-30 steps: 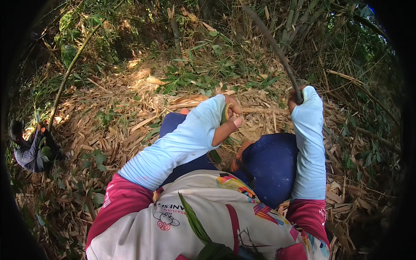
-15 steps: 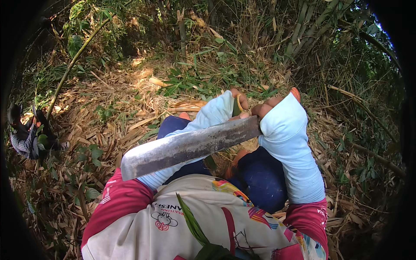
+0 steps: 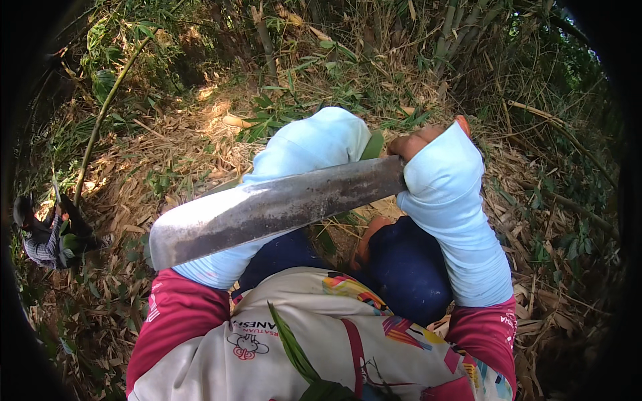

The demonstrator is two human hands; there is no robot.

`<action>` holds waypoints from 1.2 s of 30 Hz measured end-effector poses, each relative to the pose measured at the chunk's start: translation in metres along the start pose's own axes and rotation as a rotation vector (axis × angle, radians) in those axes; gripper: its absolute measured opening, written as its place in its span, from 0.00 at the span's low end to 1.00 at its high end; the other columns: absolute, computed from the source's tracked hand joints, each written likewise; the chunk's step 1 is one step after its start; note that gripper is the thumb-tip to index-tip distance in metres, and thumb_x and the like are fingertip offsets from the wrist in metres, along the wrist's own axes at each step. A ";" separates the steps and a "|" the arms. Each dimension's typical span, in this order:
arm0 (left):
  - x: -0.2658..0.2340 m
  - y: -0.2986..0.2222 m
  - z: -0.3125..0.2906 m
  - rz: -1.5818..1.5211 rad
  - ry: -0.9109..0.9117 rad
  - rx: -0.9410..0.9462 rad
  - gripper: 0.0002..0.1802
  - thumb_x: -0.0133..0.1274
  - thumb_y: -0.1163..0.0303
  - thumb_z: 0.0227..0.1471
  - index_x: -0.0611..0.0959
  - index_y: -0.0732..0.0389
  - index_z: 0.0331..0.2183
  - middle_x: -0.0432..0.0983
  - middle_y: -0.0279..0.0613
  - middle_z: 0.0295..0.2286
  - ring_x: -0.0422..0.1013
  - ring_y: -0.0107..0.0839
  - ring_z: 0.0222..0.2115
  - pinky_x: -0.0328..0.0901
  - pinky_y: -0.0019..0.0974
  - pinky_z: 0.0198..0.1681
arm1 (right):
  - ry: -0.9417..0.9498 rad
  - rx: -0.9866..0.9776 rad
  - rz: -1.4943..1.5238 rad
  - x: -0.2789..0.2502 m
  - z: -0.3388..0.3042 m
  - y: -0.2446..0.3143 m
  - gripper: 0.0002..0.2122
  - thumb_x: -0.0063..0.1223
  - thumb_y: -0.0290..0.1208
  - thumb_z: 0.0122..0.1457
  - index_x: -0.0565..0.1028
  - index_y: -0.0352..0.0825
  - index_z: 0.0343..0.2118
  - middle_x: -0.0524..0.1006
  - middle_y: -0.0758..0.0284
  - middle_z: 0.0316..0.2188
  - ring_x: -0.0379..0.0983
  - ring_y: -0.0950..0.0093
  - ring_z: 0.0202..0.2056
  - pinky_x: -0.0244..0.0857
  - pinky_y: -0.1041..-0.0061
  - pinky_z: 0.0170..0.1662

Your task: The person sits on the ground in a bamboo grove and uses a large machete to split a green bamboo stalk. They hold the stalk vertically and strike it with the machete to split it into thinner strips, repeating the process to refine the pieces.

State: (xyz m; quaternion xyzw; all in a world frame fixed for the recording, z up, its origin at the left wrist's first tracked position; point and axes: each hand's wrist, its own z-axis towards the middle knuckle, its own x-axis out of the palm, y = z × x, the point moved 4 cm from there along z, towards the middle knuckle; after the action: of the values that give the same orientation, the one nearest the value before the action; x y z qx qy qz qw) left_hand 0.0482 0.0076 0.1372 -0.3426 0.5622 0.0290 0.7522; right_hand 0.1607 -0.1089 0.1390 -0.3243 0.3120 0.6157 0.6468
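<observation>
My right hand [image 3: 416, 142] is closed on a machete, its handle hidden in my fingers and the light blue sleeve. The broad, dark-stained machete blade [image 3: 287, 208] stretches leftward across my lap, its blunt end over my left forearm. My left hand [image 3: 338, 130] is beyond the blade, wrapped by the blue sleeve, its fingers out of sight. A flat green strip [image 3: 374, 144], bamboo or leaf, shows between that sleeve and my right hand. Whether my left hand grips the strip cannot be seen.
My dark blue-clad knees [image 3: 409, 271] are bent below the blade. Dry leaves and husks [image 3: 174, 150] cover the ground. Bamboo stems [image 3: 451, 33] stand at the back right, and a thin stem [image 3: 110, 97] leans at left. Another person [image 3: 57, 234] sits at the far left.
My left hand has moved left and turned, so the sleeve now hides its fingers. The machete's blunt end has shifted left; my right hand stays closed on it.
</observation>
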 end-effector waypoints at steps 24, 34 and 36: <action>0.024 0.009 -0.006 -0.217 0.156 -0.074 0.17 0.60 0.57 0.48 0.82 0.59 0.36 0.78 0.55 0.35 0.76 0.52 0.37 0.70 0.46 0.39 | 0.116 -0.073 -0.122 0.017 -0.010 0.007 0.07 0.57 0.38 0.42 0.75 0.44 0.23 0.73 0.72 0.20 0.73 0.69 0.25 0.59 0.56 0.37; 0.034 0.016 -0.014 -0.198 0.062 0.318 0.18 0.63 0.68 0.41 0.76 0.63 0.35 0.69 0.50 0.28 0.69 0.51 0.30 0.63 0.43 0.33 | 0.103 -0.064 -0.105 0.014 -0.009 0.004 0.07 0.57 0.36 0.42 0.75 0.43 0.24 0.73 0.71 0.20 0.74 0.68 0.25 0.60 0.57 0.35; 0.031 0.014 -0.016 -0.170 -0.026 0.390 0.14 0.62 0.67 0.43 0.78 0.62 0.33 0.71 0.50 0.27 0.71 0.51 0.30 0.65 0.44 0.32 | 0.131 -0.060 -0.102 0.012 -0.008 0.006 0.06 0.57 0.36 0.43 0.75 0.43 0.25 0.73 0.71 0.20 0.74 0.67 0.25 0.60 0.57 0.35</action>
State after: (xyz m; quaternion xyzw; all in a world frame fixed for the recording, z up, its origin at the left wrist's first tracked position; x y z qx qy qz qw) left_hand 0.0402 -0.0011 0.1010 -0.2364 0.5163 -0.1394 0.8112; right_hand 0.1556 -0.1083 0.1242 -0.3986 0.3182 0.5686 0.6454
